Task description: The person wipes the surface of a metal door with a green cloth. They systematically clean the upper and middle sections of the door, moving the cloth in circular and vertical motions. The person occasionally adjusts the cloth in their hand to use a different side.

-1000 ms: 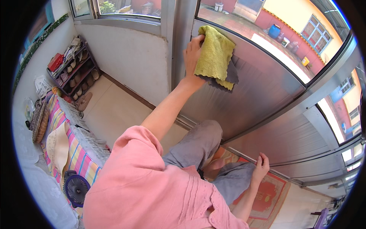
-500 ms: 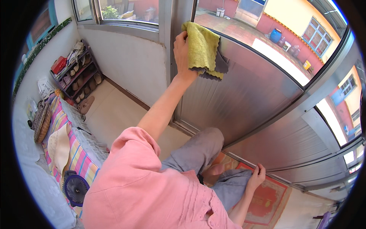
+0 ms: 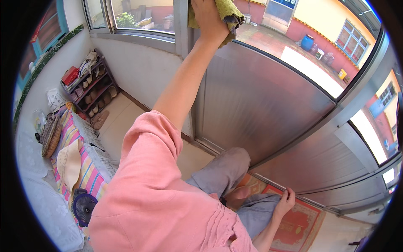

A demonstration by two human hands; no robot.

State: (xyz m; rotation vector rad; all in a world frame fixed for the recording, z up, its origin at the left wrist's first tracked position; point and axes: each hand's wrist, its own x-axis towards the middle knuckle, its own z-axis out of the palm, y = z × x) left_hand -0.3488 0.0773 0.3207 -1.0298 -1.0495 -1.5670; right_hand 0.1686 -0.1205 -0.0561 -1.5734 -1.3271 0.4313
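Yellow-green crumpled cleaning cloth (image 3: 228, 10) sits at top centre, clamped in the left hand (image 3: 210, 19) against the grey metal door panel (image 3: 260, 101); right hand (image 3: 285, 201), lower right, fingers curled, empty.

The left hand (image 3: 210, 19) is raised high and presses a yellow-green cloth (image 3: 226, 12) against the glass at the top of a metal-framed door (image 3: 260, 101). The right hand (image 3: 285, 201) hangs low, near the door's bottom rail, above a red mat (image 3: 298, 222). At the left stand a shoe rack (image 3: 90, 90), a striped blanket (image 3: 86, 174) and a small blue fan (image 3: 84, 206).
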